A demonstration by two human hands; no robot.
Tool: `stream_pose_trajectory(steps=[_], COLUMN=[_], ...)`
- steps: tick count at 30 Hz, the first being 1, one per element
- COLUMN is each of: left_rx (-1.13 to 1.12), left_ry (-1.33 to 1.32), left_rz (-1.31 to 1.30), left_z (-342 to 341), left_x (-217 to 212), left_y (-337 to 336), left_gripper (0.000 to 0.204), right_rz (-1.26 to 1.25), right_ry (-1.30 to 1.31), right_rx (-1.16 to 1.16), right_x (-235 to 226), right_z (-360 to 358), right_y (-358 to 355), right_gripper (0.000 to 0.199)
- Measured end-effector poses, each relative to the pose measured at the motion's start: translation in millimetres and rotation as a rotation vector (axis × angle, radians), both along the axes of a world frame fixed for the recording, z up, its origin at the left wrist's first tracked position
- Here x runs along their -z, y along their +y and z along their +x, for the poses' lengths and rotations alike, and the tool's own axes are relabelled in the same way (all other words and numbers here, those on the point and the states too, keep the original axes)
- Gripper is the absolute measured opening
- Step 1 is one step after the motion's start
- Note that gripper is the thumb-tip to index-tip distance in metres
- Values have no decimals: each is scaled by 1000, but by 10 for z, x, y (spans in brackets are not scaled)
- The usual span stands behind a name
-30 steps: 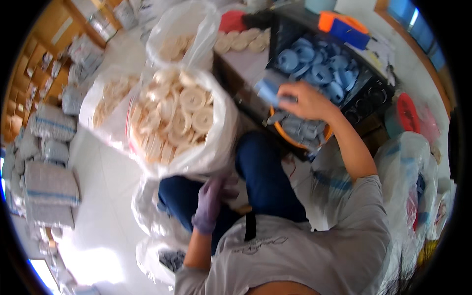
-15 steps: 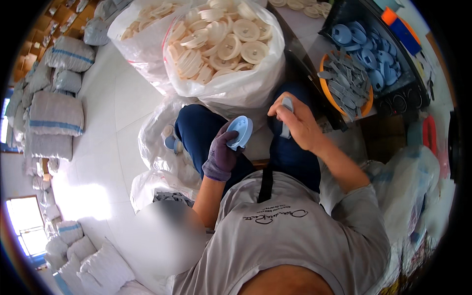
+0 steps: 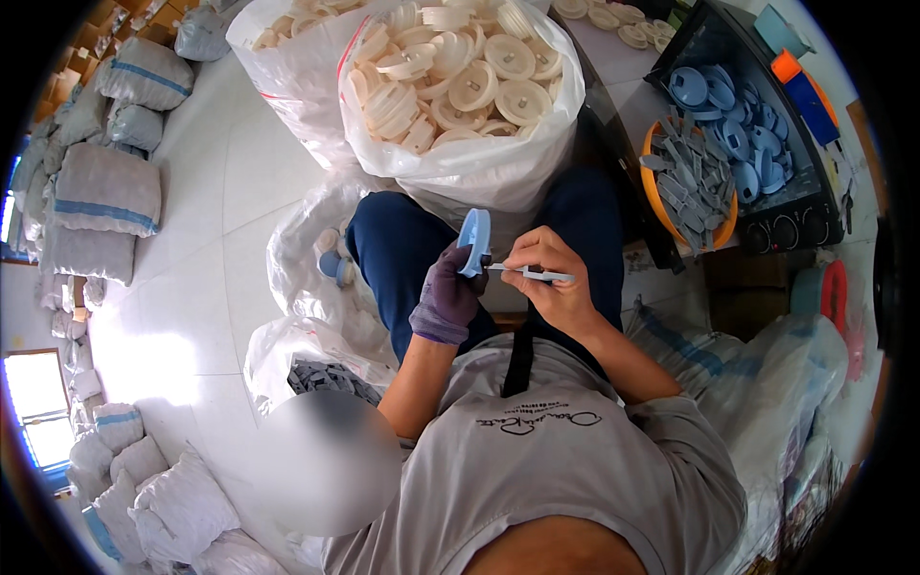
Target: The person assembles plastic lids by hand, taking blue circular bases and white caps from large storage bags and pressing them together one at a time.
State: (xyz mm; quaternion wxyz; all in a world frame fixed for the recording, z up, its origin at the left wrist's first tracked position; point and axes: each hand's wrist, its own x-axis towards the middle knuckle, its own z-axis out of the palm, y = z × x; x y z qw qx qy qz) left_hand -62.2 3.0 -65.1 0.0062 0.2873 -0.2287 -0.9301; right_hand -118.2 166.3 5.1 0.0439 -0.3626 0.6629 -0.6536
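Above my lap, my left hand (image 3: 450,295), in a purple-grey glove, grips a round light-blue plastic lid (image 3: 474,241) tipped on its edge. My bare right hand (image 3: 553,283) pinches a slim grey plastic strip (image 3: 544,275), held roughly level. The strip's left end reaches to the lid's lower edge beside my gloved fingers; whether it touches or enters the lid I cannot tell.
A white bag (image 3: 460,172) of cream round lids stands ahead. At right, an orange basket (image 3: 654,196) holds grey strips, beside a black open box (image 3: 815,192) of blue lids. An open bag (image 3: 273,355) of grey pieces sits at left; stuffed sacks (image 3: 105,192) line the far left.
My right hand has moved left and nearer to me, bringing the grey strip from upright to level against the lid. My left hand has turned the lid edge-on.
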Motion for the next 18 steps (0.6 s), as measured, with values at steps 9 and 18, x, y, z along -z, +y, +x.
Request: stream_pose_trajectory(steps=[9,18], left_rx=[264,183], left_ry=[47,45], left_rz=[388,-198], left_z=[212,138], left_x=[154,-64], left_y=[149,349], left_gripper=[22,18], right_rz=[65,-110], right_ry=[96,-821], right_rx=[-143,-150], right_x=[131,159], right_z=[-35,126], right_y=[131,240], right_gripper=[26,24])
